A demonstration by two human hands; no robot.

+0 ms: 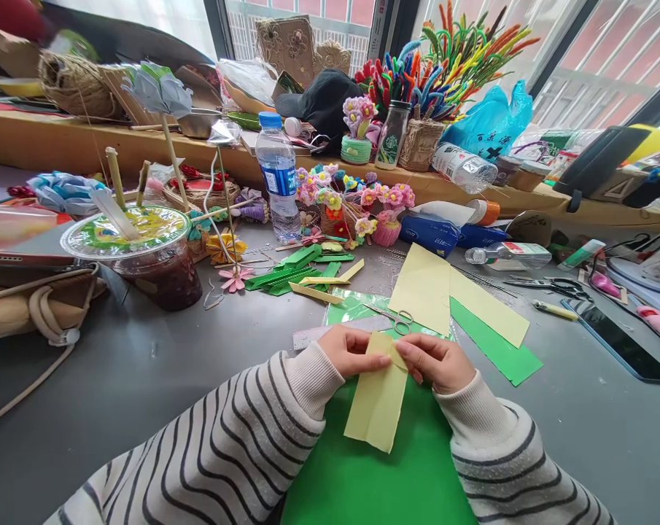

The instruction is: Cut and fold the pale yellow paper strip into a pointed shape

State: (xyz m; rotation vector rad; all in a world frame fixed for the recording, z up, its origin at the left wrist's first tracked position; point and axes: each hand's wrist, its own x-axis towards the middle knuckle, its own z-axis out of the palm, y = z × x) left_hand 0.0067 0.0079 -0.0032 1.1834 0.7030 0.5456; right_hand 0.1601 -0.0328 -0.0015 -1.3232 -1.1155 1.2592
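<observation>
Between my two hands is a pale yellow strip of paper [374,408], creased down its length, its lower end hanging over a large green sheet [384,481]. My left hand [351,350] pinches the strip's upper part from the left, thumb on top. From the right, my right hand [433,359] grips the top corner between thumb and fingers, where the paper looks folded. Just beyond my hands lie small scissors [398,319] and a clear ruler [313,335]. Larger yellow paper pieces [420,288] and a green strip [497,346] rest behind my right hand.
Folded green paper strips [283,277] lie farther back. A lidded drink cup [165,281] stands at left, a water bottle [278,182] at the back. Black-handled scissors [553,286] and a phone [617,339] are at right. Crocheted flowers and pipe cleaners crowd the rear ledge.
</observation>
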